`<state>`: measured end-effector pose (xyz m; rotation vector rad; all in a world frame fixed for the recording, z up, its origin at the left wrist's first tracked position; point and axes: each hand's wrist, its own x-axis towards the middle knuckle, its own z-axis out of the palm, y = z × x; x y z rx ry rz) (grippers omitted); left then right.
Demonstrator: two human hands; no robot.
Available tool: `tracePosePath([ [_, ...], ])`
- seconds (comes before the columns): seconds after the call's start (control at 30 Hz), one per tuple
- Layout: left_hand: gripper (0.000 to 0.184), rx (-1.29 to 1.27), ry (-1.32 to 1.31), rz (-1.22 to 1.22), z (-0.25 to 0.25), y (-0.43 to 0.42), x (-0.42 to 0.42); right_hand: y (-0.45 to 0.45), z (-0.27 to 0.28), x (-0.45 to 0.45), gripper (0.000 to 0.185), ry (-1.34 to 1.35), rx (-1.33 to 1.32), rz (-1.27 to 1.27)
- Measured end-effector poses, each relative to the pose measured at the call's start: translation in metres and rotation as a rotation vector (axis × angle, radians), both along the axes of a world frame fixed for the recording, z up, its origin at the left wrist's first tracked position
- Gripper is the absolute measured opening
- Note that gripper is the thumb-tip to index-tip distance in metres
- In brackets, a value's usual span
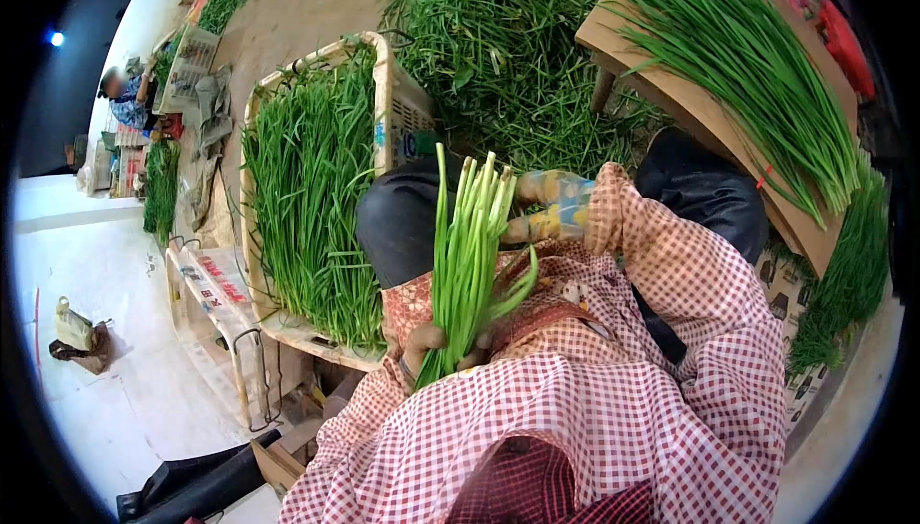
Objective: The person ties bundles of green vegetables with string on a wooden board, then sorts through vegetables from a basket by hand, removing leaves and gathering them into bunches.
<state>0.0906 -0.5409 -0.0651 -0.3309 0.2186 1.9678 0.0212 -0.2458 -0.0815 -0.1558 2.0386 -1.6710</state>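
A bunch of garlic chives (465,265) stands upright in front of my chest, pale cut ends at the top. My left hand (426,347), in a dirty glove, is closed around the lower, leafy part, with some fingers hidden behind the stalks. Beside the pale ends is my right hand (548,206), in a blue and yellow patterned glove, its fingers bent against the stalks at the bunch's edge. One leaf bends out to the right below that hand.
A plastic crate (383,93) packed with upright chives stands left of my knee. Loose greens (508,35) are heaped ahead. More chives (738,64) lie on a wooden board (613,40) at right. A white stool (216,280) is beside the crate; another person (129,102) sits far left.
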Motion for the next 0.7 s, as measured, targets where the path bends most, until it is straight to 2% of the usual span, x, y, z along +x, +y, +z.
tracePosePath([
  [0.03,0.057,-0.004,-0.005,0.008,0.0,0.001,0.001,-0.002,-0.004,-0.005,0.049,-0.084,-0.149,0.0],
  [0.13,0.058,-0.018,-0.009,0.012,0.004,0.004,0.001,0.0,-0.006,-0.009,0.031,-0.12,-0.061,0.164],
  [0.2,0.059,-0.015,-0.03,0.023,0.01,0.006,0.0,0.011,-0.009,-0.014,0.031,0.189,0.363,-0.127],
  [0.27,0.059,-0.006,-0.049,0.05,0.012,0.003,-0.002,0.04,-0.04,-0.029,0.03,0.08,0.507,-0.487],
  [0.33,0.061,-0.153,0.146,-0.073,0.004,-0.013,-0.004,0.071,-0.041,-0.026,0.043,-0.094,0.576,-0.464],
  [0.37,0.064,-0.12,0.161,-0.067,-0.001,-0.019,-0.005,0.067,-0.037,-0.015,0.059,-0.075,0.776,-0.416],
  [0.4,0.064,-0.115,0.167,-0.056,0.006,-0.019,-0.009,0.069,-0.05,-0.01,0.08,0.01,0.543,-0.321],
  [0.43,0.066,-0.243,0.283,-0.105,0.018,-0.014,-0.016,0.057,-0.054,-0.006,0.084,-0.134,0.005,-0.266],
  [0.47,0.068,-0.367,0.401,-0.155,0.026,-0.012,-0.023,0.049,-0.054,0.002,0.081,-0.278,-0.377,-0.274],
  [0.5,0.07,-0.329,0.346,-0.206,0.029,-0.012,-0.027,0.038,-0.044,0.009,0.079,-0.465,-0.735,-0.282],
  [0.57,0.071,-0.4,0.449,-0.169,0.028,-0.003,-0.032,-0.004,-0.019,0.022,0.067,-0.546,-1.03,-0.377],
  [0.6,0.072,-0.484,0.542,-0.141,0.029,0.0,-0.034,-0.022,-0.029,0.029,0.064,-0.427,-1.12,-0.391],
  [0.67,0.072,-0.567,0.642,-0.12,0.029,0.002,-0.039,-0.037,-0.044,0.033,0.052,-0.31,-1.116,-0.588],
  [0.7,0.074,-0.615,0.678,-0.129,0.027,0.002,-0.04,-0.034,-0.04,0.034,0.051,-0.034,-1.094,-0.573],
])
